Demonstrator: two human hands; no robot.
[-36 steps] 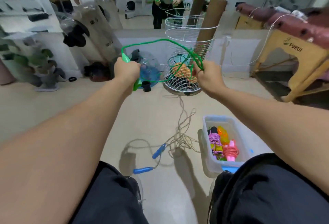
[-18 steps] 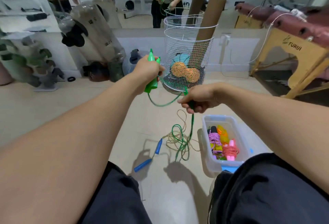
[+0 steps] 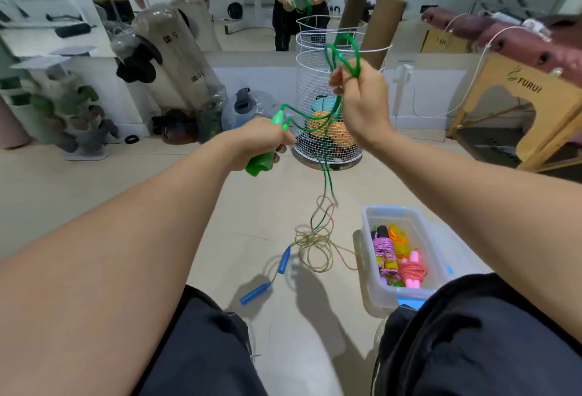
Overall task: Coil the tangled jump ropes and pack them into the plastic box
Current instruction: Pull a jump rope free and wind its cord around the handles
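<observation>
My left hand (image 3: 259,140) grips both green handles (image 3: 259,164) of a green jump rope. My right hand (image 3: 362,102) is raised higher and pinches loops of the green cord (image 3: 341,52), which stick up above its fingers. The rest of the cord hangs down to the floor. There it meets a tangled beige rope (image 3: 315,241) with two blue handles (image 3: 255,293). A clear plastic box (image 3: 437,257) stands on the floor at the right, beside my right knee. It holds coiled purple, pink and orange ropes.
A white wire basket (image 3: 327,102) with balls and cardboard tubes stands straight ahead. Punching bags (image 3: 176,58) lean against the wall on the left. A wooden massage table (image 3: 516,87) is at the right. A mirror behind reflects a person.
My right hand has risen from waist height to above the left hand, lifting loops of green cord. The left hand has dropped slightly, and less green rope lies on the floor.
</observation>
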